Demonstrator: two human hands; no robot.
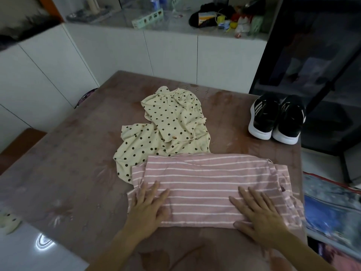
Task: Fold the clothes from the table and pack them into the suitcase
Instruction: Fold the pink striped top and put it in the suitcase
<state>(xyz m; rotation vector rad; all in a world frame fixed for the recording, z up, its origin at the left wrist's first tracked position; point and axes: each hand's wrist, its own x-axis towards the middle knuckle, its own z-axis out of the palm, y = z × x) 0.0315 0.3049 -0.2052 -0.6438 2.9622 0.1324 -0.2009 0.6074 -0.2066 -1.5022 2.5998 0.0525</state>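
Note:
A pink garment with white stripes (207,178) lies partly folded across the near half of the brown table (74,173). My left hand (148,210) presses flat on its left end, fingers spread. My right hand (257,214) lies flat on its right part, fingers straight. Behind it a cream garment with black polka dots (166,126) lies crumpled and unfolded, its lower edge tucked under the striped one. At the right edge, below the table, something blue and red-trimmed (332,204) shows; whether it is the suitcase I cannot tell.
A pair of black sneakers with white soles (275,120) stands at the table's far right corner. White cabinets (172,55) with a cluttered counter run behind the table. A dark glass-fronted cabinet (316,65) stands at the right. A small pale object (8,222) sits at the left edge.

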